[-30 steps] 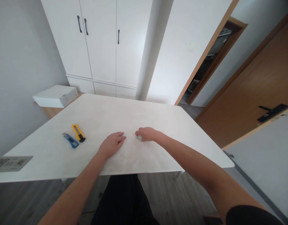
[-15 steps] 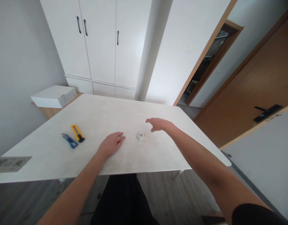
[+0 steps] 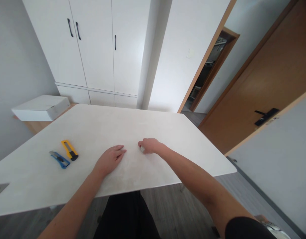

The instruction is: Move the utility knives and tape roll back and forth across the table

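My right hand (image 3: 149, 145) lies on the white table (image 3: 98, 129) with its fingers curled over a small clear roll of tape (image 3: 142, 149), of which only the left edge shows. My left hand (image 3: 110, 159) rests flat on the tabletop a little to the left, fingers stretched out and holding nothing. Further left lie a yellow utility knife (image 3: 69, 150) and a blue utility knife (image 3: 59, 159), side by side and apart from both hands.
A white box (image 3: 40, 107) sits on a low wooden stand beyond the table's far left corner. White cupboards (image 3: 93, 49) stand behind the table. A brown door (image 3: 264, 86) is open at the right. The table's near edge runs just in front of my legs.
Half a second ago my right hand hovered open past the tape roll, which lay bare. It has come back down and closed over the roll. The camera view has shifted right.
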`<state>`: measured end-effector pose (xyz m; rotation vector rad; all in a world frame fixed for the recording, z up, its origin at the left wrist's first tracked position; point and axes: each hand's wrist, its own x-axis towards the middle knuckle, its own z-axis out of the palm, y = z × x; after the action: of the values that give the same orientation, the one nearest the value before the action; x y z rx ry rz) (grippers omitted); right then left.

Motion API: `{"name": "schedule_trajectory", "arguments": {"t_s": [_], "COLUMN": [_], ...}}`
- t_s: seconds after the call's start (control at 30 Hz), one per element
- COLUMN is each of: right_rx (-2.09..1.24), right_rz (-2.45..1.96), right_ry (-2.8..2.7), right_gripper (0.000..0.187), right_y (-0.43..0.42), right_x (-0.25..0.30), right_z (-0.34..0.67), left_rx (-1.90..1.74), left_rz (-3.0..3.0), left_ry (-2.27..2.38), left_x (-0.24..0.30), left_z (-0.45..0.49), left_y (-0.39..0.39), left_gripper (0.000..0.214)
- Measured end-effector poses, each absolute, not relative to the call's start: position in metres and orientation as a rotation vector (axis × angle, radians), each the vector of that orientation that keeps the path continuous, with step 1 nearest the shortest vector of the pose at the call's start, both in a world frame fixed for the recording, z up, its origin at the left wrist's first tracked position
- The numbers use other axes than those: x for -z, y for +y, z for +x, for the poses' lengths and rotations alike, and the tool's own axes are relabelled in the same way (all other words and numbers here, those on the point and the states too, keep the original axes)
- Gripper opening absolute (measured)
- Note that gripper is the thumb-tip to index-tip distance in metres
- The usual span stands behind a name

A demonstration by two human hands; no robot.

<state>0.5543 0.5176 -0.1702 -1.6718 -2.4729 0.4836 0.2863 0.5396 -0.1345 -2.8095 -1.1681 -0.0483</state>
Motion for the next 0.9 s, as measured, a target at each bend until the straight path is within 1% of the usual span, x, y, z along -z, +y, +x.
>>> {"name": "schedule_trajectory", "arguments": {"t_s": [0.07, 0.2, 0.37, 0.5, 0.77, 0.83, 0.9], "right_rx": [-0.484, -0.531, -0.619, -0.7, -0.837, -0.833, -0.786], "right_rz": [-1.748, -2.097, -2.285, -2.304, -2.3, -2.323, -2.374], "right_ry": [-2.411, -2.172, -2.044, -2.009, -1.949, -1.942, -1.925], "right_gripper": [0.048, 0.052, 0.049, 0.049, 0.057, 0.063, 0.074], "right_y": [0.525, 0.543, 0.556, 0.558, 0.553, 0.549, 0.547], "right_x": [0.179, 0.197, 0.217, 0.227, 0.23, 0.227, 0.22], "right_z": [0.577, 0.642, 0.696, 0.703, 0.706, 0.706, 0.701], "left_rx": [0.048, 0.105, 0.12, 0.132, 0.142, 0.17, 0.172], "left_rz": [-2.814, -2.832, -2.833, -2.825, -2.831, -2.83, -2.819], "left_ry": [-1.169, -1.165, -1.157, -1.158, -1.141, -1.14, -1.14], "left_x": [0.135, 0.136, 0.139, 0.14, 0.141, 0.141, 0.139], "left_z": [0.286, 0.285, 0.284, 0.283, 0.282, 0.283, 0.285], "left_y": [0.54, 0.541, 0.543, 0.543, 0.544, 0.543, 0.54], "left_gripper": [0.044, 0.043, 0.043, 0.042, 0.042, 0.041, 0.039]}}
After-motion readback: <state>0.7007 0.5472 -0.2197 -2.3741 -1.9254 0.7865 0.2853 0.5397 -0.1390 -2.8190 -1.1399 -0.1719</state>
